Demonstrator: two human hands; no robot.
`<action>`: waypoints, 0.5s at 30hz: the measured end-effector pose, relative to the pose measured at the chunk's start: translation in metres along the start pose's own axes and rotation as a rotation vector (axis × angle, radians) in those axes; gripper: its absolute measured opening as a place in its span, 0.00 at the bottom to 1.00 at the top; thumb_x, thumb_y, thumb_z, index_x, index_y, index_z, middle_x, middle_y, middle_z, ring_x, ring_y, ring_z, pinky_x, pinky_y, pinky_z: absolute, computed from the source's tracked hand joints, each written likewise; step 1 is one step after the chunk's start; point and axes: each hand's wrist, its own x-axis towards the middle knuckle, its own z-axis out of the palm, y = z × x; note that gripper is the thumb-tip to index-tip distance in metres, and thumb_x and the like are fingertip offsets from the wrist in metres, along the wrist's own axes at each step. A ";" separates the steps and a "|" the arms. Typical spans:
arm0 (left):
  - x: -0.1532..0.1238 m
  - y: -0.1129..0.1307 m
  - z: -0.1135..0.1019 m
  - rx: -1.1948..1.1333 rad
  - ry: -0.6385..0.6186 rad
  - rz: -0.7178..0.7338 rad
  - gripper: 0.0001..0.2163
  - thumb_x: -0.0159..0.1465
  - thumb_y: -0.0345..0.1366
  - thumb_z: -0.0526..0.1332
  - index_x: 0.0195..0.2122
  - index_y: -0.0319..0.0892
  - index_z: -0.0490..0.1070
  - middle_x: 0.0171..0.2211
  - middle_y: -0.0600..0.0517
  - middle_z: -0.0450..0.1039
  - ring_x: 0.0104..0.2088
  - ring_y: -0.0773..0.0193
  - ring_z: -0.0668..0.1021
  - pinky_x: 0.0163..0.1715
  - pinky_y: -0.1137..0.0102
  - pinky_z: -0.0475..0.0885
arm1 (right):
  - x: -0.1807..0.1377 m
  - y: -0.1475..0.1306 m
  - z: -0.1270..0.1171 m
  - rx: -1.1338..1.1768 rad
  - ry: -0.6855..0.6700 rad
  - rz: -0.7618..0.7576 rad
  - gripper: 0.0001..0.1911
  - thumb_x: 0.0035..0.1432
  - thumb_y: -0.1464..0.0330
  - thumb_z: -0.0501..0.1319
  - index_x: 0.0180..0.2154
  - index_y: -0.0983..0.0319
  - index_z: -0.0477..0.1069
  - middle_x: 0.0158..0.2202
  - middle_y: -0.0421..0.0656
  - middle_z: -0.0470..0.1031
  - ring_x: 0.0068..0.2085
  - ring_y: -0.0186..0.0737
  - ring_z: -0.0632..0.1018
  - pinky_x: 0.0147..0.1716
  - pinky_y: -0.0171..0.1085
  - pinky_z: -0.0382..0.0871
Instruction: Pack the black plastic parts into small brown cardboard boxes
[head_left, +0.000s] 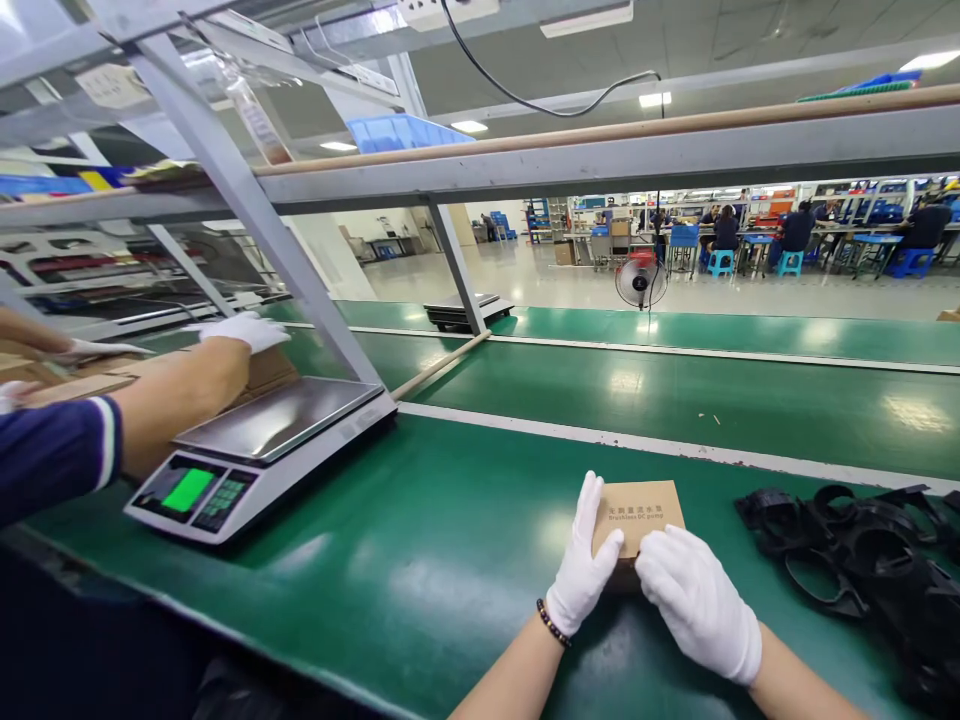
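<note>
A small brown cardboard box (pixel 640 512) with printed text on its top sits on the green bench mat near me. My left hand (pixel 586 560), in a white glove with a bead bracelet at the wrist, grips its left side with fingers closed against the edge. In a matching white glove, my right hand (pixel 697 600) is closed on the near right corner.
A digital weighing scale (pixel 262 450) with a lit green display stands at the left. A co-worker's gloved hand (pixel 240 330) rests on a cardboard carton (pixel 270 370) behind it. Black plastic parts (pixel 862 560) lie in a pile at the right. A green conveyor belt (pixel 675 390) runs beyond.
</note>
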 end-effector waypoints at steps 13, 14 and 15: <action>0.006 -0.006 -0.006 0.043 -0.069 0.049 0.32 0.66 0.49 0.55 0.68 0.46 0.47 0.69 0.42 0.48 0.68 0.49 0.55 0.67 0.47 0.51 | 0.003 -0.007 0.010 0.073 0.170 0.192 0.18 0.62 0.75 0.56 0.52 0.55 0.66 0.47 0.48 0.71 0.46 0.45 0.75 0.45 0.48 0.74; 0.007 -0.007 -0.007 0.049 -0.080 0.057 0.32 0.66 0.49 0.55 0.68 0.46 0.47 0.69 0.41 0.48 0.68 0.48 0.55 0.67 0.47 0.52 | 0.001 -0.007 0.012 0.041 0.197 0.224 0.21 0.62 0.75 0.55 0.55 0.54 0.64 0.51 0.50 0.69 0.48 0.47 0.74 0.44 0.49 0.74; 0.008 -0.008 -0.008 0.058 -0.088 0.065 0.33 0.66 0.50 0.55 0.68 0.46 0.47 0.68 0.41 0.48 0.68 0.48 0.55 0.67 0.46 0.52 | -0.001 -0.008 0.014 0.010 0.216 0.262 0.24 0.63 0.74 0.55 0.58 0.54 0.62 0.55 0.52 0.67 0.51 0.49 0.74 0.45 0.50 0.75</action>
